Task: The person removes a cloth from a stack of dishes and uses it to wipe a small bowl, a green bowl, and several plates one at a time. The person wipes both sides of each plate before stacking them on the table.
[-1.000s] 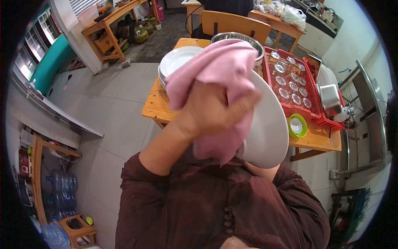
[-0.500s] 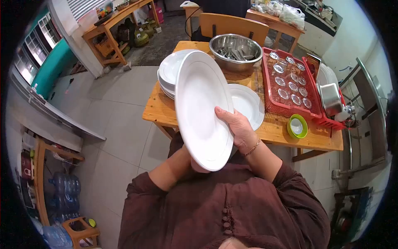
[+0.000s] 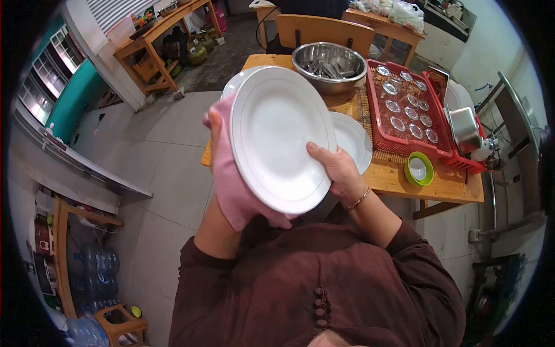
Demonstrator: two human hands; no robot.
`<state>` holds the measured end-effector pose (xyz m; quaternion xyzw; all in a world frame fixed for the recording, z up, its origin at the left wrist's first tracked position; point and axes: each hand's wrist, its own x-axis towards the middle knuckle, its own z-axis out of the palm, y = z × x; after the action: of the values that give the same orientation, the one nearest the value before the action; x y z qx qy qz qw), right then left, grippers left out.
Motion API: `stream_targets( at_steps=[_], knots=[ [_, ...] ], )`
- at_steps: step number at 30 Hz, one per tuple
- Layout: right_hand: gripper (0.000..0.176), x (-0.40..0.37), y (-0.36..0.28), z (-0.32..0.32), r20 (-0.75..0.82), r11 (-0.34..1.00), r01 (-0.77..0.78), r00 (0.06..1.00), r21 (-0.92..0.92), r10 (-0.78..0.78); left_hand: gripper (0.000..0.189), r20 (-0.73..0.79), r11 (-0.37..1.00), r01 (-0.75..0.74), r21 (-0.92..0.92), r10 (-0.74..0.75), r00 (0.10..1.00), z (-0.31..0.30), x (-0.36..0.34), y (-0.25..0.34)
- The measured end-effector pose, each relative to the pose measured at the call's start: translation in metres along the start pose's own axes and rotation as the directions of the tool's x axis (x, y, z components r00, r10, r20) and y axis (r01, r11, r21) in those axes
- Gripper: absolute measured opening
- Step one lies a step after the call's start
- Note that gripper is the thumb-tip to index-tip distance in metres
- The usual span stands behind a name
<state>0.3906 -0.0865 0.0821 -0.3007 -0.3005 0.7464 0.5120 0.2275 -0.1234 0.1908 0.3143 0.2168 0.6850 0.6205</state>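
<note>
A white oval plate (image 3: 283, 139) is held up in front of me, its face tilted toward the camera. My right hand (image 3: 339, 170) grips its right edge, thumb on the face and the other fingers hidden behind. At the plate's left side, my left hand (image 3: 215, 133) is closed on a pink cloth (image 3: 231, 188) that lies against the rim and underside; most of its fingers are covered. Partly hidden behind the held plate are a stack of white plates (image 3: 236, 84) and, to the right, another white plate (image 3: 354, 141) on the wooden table (image 3: 393, 182).
A steel bowl (image 3: 329, 87) of cutlery stands at the table's back. Right of it, a red crate (image 3: 384, 139) holds several upturned glasses. A green bowl (image 3: 426, 177) sits near the front edge. A metal container (image 3: 465, 132) rests in another red basket at far right.
The plate has turned more squarely to face the camera, its lower end rising. My left hand has come out from behind it to the left edge, bringing the pink cloth into view.
</note>
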Motion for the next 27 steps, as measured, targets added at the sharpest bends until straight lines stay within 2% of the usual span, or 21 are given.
stream_targets(
  at_steps=[2,4,6,7,9,11,14,16,19,21,22,25,26,27],
  knots=[
    [0.045,-0.009,0.002,0.003,0.021,0.998,-0.060,0.998,-0.017,0.061,0.057,0.144,0.998,0.064,-0.021,-0.061,0.988,-0.017,0.017,0.006],
    [0.044,-0.010,0.007,0.006,0.006,0.999,-0.053,0.999,-0.002,0.053,0.064,0.291,0.989,0.145,-0.043,-0.126,0.948,-0.042,0.032,0.010],
    [0.044,-0.007,0.007,0.008,-0.013,1.000,-0.018,1.000,0.023,0.018,0.070,0.339,0.999,0.035,0.015,-0.038,0.940,-0.051,0.045,0.005],
    [0.043,-0.005,0.005,0.008,-0.028,0.999,0.009,1.000,0.043,-0.008,0.071,0.316,0.990,-0.115,0.085,0.083,0.945,-0.051,0.051,-0.001],
    [0.042,0.001,0.001,0.011,-0.055,0.995,0.054,0.997,0.083,-0.050,0.071,0.250,0.989,-0.142,0.030,0.130,0.959,-0.049,0.047,-0.012],
    [0.040,0.008,-0.005,0.017,-0.081,0.989,0.086,0.994,0.124,-0.076,0.069,0.174,0.967,0.087,-0.240,-0.045,0.984,-0.045,0.014,-0.028],
    [0.038,0.030,-0.012,0.019,-0.151,0.972,0.167,0.978,0.163,-0.142,0.064,0.044,0.974,-0.031,-0.224,0.042,0.998,-0.046,-0.012,-0.097],
    [0.038,0.036,-0.017,0.018,-0.159,0.962,0.231,0.965,0.144,-0.208,0.064,0.028,0.974,0.128,-0.185,-0.125,0.992,-0.046,-0.028,-0.107],
    [0.040,0.038,-0.018,0.014,-0.171,0.941,0.338,0.928,0.019,-0.330,0.064,0.071,0.905,0.405,-0.131,-0.399,0.914,-0.053,-0.035,-0.076],
    [0.042,0.027,-0.034,0.010,-0.055,0.971,0.238,0.970,0.013,-0.237,0.064,0.090,0.869,0.483,-0.110,-0.475,0.875,-0.055,-0.031,-0.056],
    [0.043,0.023,-0.040,0.008,0.002,0.982,0.187,0.982,0.007,-0.187,0.065,0.086,0.876,0.471,-0.101,-0.464,0.881,-0.054,-0.026,-0.049],
    [0.039,0.010,-0.034,0.002,0.019,0.952,0.191,0.981,-0.241,-0.192,0.061,0.077,0.933,0.341,-0.112,-0.334,0.939,-0.053,-0.006,-0.035],
    [0.038,0.007,-0.029,0.004,-0.012,0.973,0.202,0.979,-0.116,-0.204,0.060,0.073,0.949,0.292,-0.117,-0.285,0.956,-0.052,0.005,-0.031],
    [0.037,0.005,-0.029,0.002,-0.003,0.965,0.194,0.980,-0.179,-0.198,0.058,0.065,0.962,0.245,-0.121,-0.238,0.969,-0.053,0.014,-0.027]
  ],
)
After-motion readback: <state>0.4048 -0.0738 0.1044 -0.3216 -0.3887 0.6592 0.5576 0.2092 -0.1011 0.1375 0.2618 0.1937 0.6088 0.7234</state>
